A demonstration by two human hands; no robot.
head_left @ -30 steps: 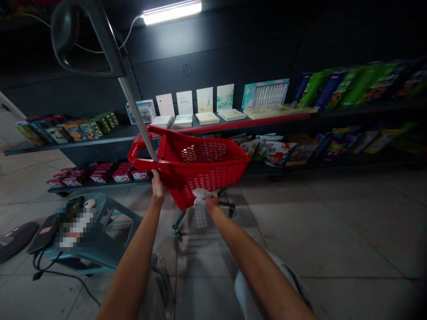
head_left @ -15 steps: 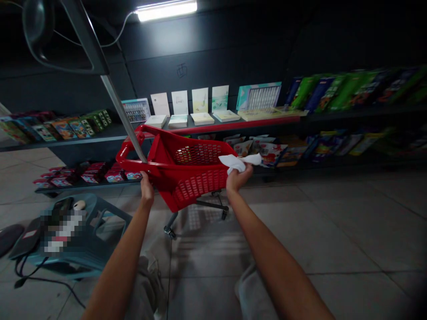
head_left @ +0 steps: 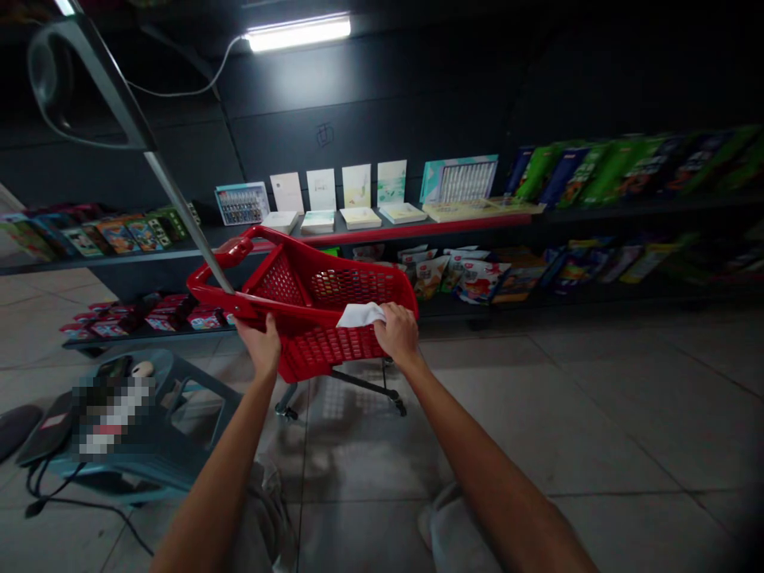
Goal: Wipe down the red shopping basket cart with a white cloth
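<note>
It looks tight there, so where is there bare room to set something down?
The floor between the right arm and the snack bags is widest; a smaller patch lies between both arms, before the red cart. Crowded: the laden stool, the booklet display, and the cart's near rim, under the right hand and white cloth.

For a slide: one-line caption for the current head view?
Right hand holds a white cloth at the rim of a red shopping cart; left hand at its handle end.

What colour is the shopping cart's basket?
The basket is red, seen best in the head view.
</note>
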